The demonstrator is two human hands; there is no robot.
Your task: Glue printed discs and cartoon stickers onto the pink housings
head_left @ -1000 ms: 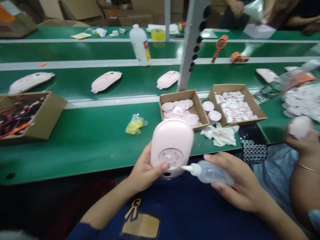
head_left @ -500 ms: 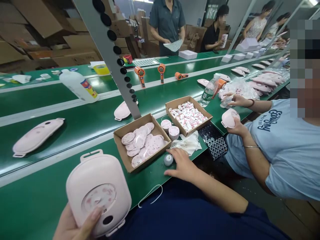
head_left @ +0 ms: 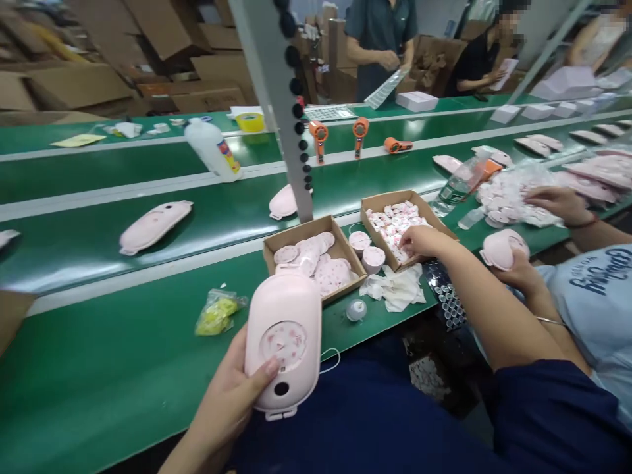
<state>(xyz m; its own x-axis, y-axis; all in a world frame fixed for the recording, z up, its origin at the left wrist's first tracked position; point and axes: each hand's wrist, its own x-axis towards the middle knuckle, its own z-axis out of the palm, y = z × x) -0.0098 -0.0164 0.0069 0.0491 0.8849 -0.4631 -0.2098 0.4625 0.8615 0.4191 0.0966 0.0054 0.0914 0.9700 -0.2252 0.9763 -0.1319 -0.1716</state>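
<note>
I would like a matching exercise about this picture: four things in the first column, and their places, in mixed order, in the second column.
Column 1
1. pink case
2. right hand
3. white bottle
4. yellow bag

Column 2
A. lies on the green table
B. held in the left hand
C. stands on the far belt
D. reaches into a cardboard box

Pairs: 1-B, 2-D, 3-C, 4-A.
</note>
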